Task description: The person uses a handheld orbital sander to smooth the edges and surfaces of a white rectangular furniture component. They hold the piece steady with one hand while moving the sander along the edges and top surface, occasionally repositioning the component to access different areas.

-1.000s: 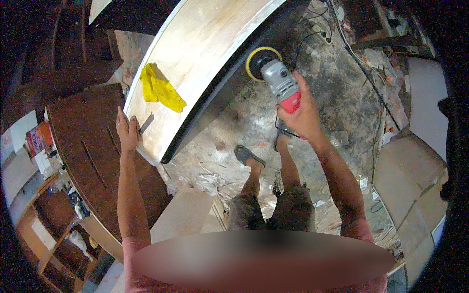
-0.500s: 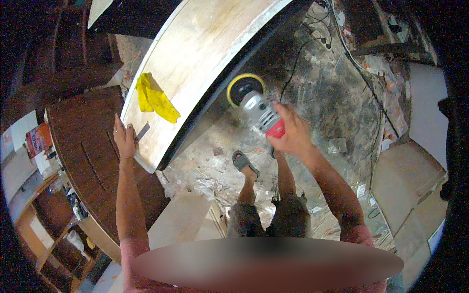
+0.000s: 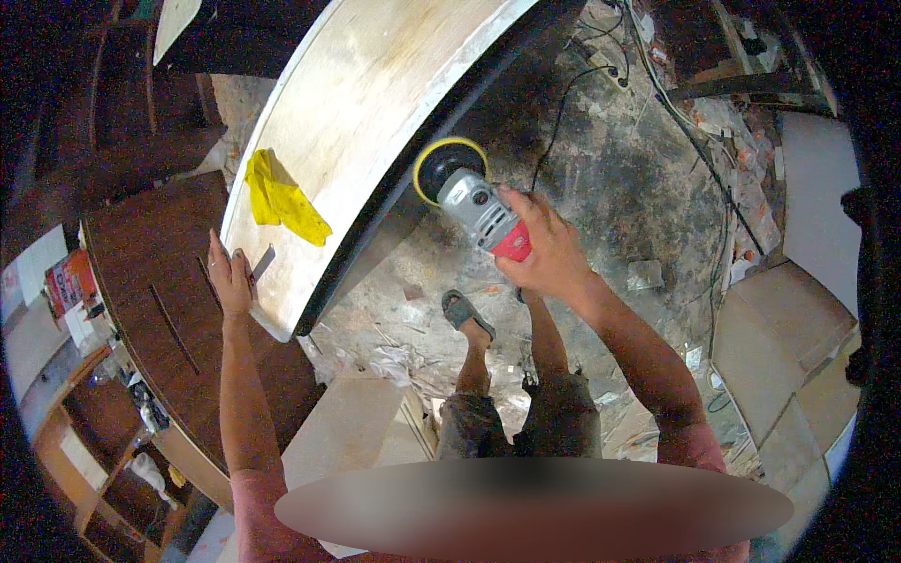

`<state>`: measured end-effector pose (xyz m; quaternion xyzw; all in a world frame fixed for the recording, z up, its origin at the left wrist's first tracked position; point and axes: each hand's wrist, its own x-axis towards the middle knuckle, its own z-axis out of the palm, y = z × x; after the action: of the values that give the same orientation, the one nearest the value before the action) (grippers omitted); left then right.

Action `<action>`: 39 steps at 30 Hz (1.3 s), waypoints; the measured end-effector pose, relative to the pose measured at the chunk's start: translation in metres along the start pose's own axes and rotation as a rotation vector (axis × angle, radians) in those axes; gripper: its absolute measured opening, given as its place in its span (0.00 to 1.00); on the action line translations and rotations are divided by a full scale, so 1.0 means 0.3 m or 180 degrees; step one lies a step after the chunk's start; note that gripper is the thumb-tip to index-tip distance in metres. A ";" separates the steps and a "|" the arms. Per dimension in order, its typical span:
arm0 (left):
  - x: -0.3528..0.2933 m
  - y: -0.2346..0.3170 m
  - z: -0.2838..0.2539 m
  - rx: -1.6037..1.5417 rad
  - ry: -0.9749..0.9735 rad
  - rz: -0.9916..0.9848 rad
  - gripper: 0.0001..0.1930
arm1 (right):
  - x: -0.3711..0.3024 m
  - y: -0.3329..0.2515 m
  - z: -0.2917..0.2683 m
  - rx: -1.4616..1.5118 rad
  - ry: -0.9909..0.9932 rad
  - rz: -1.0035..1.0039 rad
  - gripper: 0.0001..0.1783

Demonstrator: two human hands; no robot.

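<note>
My right hand (image 3: 549, 249) is wrapped round the red and grey body of an angle grinder (image 3: 481, 208). Its round black backing pad with a yellow rim (image 3: 450, 169) is up in the air beside the dark side of a long curved pale panel (image 3: 366, 103). My left hand (image 3: 228, 281) rests at the panel's near left edge, fingers stretched out and holding nothing that I can see. Close to its thumb, a narrow grey flat strip (image 3: 264, 263) lies on the panel. Farther up the surface is a crumpled yellow cloth (image 3: 286, 202).
A dark brown wooden panel (image 3: 160, 272) stands at my left, with wooden shelving (image 3: 103, 422) nearer. Black cables (image 3: 690, 141) run over the stained, littered floor (image 3: 601, 178). Cardboard sheets (image 3: 788, 310) lie at the right. My sandalled foot (image 3: 467, 314) is below the grinder.
The view has shifted slightly, so panel, cloth and strip appear a little lower and farther left. The grinder has moved slightly left with my right hand. My left hand stays at the panel edge.
</note>
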<state>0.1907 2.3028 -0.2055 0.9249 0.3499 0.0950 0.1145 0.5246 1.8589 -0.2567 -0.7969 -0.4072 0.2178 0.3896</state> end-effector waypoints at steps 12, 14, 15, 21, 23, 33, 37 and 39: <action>0.008 -0.010 0.001 -0.0099 -0.0016 0.0087 0.33 | 0.125 0.111 -0.169 0.0283 0.1019 0.0371 0.57; 0.007 -0.004 0.000 -0.0280 -0.0044 0.0007 0.33 | 0.122 0.119 -0.177 0.0310 0.1016 0.0520 0.58; 0.008 -0.002 0.000 -0.0181 -0.0025 0.0128 0.33 | 0.116 0.118 -0.176 0.0291 0.0934 0.0415 0.58; 0.013 -0.006 0.000 0.0084 0.0055 0.0298 0.32 | 0.074 0.059 -0.114 0.0626 0.0403 0.0575 0.56; 0.011 -0.007 0.002 0.0237 0.0169 0.0582 0.32 | 0.055 0.033 -0.097 0.0391 0.0335 0.0477 0.55; 0.001 -0.014 0.011 -0.0169 -0.0027 -0.0165 0.32 | 0.020 0.004 -0.043 0.0255 0.0168 0.0219 0.56; -0.001 -0.035 0.010 -0.0042 -0.0082 -0.0255 0.33 | 0.078 0.068 -0.120 0.0361 0.0777 0.0290 0.56; -0.004 -0.040 0.009 -0.0019 -0.0106 -0.0256 0.33 | 0.126 0.093 -0.150 0.0117 0.1285 0.0145 0.56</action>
<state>0.1830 2.3103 -0.2116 0.9112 0.3846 0.0759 0.1269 0.5896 1.8597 -0.2530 -0.8261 -0.2986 0.0698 0.4728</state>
